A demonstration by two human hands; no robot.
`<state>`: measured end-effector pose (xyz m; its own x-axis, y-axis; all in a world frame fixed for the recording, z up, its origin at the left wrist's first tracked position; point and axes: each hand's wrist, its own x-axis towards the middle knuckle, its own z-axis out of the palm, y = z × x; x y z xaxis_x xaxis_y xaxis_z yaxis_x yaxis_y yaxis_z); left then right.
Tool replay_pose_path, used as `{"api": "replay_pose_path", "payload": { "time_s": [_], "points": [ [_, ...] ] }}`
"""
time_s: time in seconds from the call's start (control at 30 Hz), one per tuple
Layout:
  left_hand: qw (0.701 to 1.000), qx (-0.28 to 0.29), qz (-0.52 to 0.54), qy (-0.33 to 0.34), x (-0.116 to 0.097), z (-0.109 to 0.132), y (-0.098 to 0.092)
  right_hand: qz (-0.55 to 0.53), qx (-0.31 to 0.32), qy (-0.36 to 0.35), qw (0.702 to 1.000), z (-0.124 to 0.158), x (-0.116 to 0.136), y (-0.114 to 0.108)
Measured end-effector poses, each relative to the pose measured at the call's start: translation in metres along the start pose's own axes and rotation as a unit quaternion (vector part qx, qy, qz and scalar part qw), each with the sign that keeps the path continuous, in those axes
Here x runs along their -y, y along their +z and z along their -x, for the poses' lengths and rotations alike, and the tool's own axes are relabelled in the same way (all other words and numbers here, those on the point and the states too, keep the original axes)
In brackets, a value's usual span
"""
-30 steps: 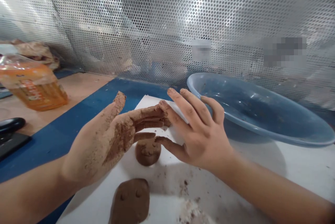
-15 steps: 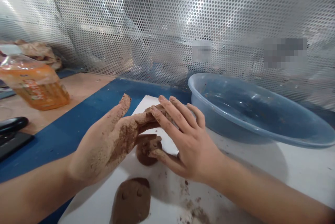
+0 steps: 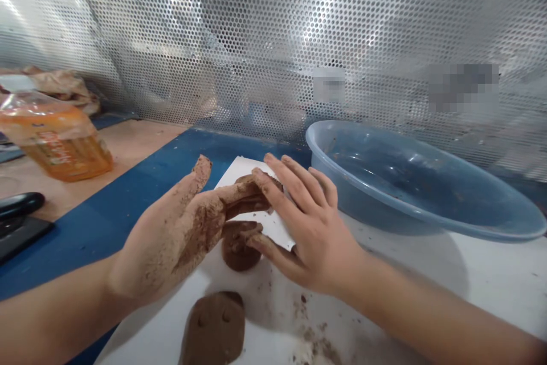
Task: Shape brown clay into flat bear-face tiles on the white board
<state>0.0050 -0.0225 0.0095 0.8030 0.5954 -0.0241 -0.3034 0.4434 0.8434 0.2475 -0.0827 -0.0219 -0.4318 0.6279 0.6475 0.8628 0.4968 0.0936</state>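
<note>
I get single view only: head camera, worn, looking forward and down across desk [image 3: 448, 285] from its near edge. Very close range: forearms enter from bottom corners, left hand [image 3: 179, 234] and right hand [image 3: 310, 234] meet mid-frame. Facing far edge, perforated screen [image 3: 256, 40] fills upper half. Blue basin [image 3: 427, 194] toward right edge, orange packet [image 3: 60, 143] toward left edge.

Both hands, left hand [image 3: 179, 228] and right hand [image 3: 307, 234], touch a clay lump [image 3: 237, 248].

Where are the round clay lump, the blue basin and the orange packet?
round clay lump [image 3: 237, 257], head view, front side.
blue basin [image 3: 427, 177], head view, inner wall.
orange packet [image 3: 64, 151], head view, printed face.
</note>
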Motion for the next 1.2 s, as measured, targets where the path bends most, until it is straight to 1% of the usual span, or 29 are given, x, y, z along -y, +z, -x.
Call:
{"api": "replay_pose_path", "payload": {
  "time_s": [0.07, 0.13, 0.23, 0.33, 0.4, 0.47, 0.6, 0.67, 0.8, 0.87, 0.93, 1.03, 1.13, 1.2],
  "points": [
    [1.000, -0.005, -0.020, 0.009, -0.002, -0.001, 0.003, 0.000, -0.009, 0.026, 1.000, 0.000, -0.002, 0.000],
    [1.000, -0.003, -0.026, 0.008, -0.004, -0.001, 0.003, -0.002, -0.006, 0.041, 0.999, 0.001, -0.003, 0.000],
    [1.000, 0.007, 0.001, -0.009, -0.004, 0.001, 0.000, -0.007, 0.010, 0.024, 1.000, 0.002, -0.001, 0.001],
    [1.000, -0.007, 0.010, -0.016, -0.001, 0.000, -0.001, -0.003, 0.010, 0.001, 1.000, 0.002, 0.002, 0.001],
    [0.999, -0.026, -0.017, -0.009, -0.001, -0.001, 0.002, 0.009, -0.002, 0.008, 1.000, 0.001, 0.002, 0.000],
    [0.999, -0.030, -0.045, -0.004, -0.003, -0.002, 0.006, 0.019, -0.009, 0.024, 1.000, 0.000, 0.000, 0.000],
    [0.998, -0.035, -0.052, -0.005, -0.005, -0.002, 0.010, 0.022, -0.013, 0.037, 0.999, -0.001, -0.001, 0.000],
    [0.998, -0.045, -0.054, -0.007, -0.003, -0.002, 0.008, 0.022, -0.013, 0.027, 0.999, -0.001, 0.000, -0.001],
    [0.996, -0.075, -0.053, -0.020, -0.002, -0.002, 0.004, 0.030, -0.002, -0.024, 0.999, 0.000, 0.000, -0.003],
    [0.996, -0.074, -0.052, -0.015, -0.003, -0.002, 0.005, 0.025, -0.016, -0.013, 0.999, 0.000, -0.002, -0.003],
    [0.996, -0.061, -0.059, -0.011, -0.006, -0.002, 0.007, 0.015, -0.026, 0.015, 0.999, -0.001, -0.004, -0.002],
    [0.996, -0.049, -0.071, -0.011, -0.009, -0.003, 0.008, -0.003, -0.014, 0.037, 0.999, 0.000, -0.005, -0.001],
    [0.996, -0.061, -0.068, -0.023, -0.007, -0.003, 0.007, -0.025, 0.010, 0.008, 1.000, 0.001, -0.004, 0.000],
    [0.995, -0.072, -0.063, -0.029, -0.006, -0.003, 0.005, -0.028, 0.012, -0.019, 0.999, 0.001, -0.003, -0.001]
  ]
}}
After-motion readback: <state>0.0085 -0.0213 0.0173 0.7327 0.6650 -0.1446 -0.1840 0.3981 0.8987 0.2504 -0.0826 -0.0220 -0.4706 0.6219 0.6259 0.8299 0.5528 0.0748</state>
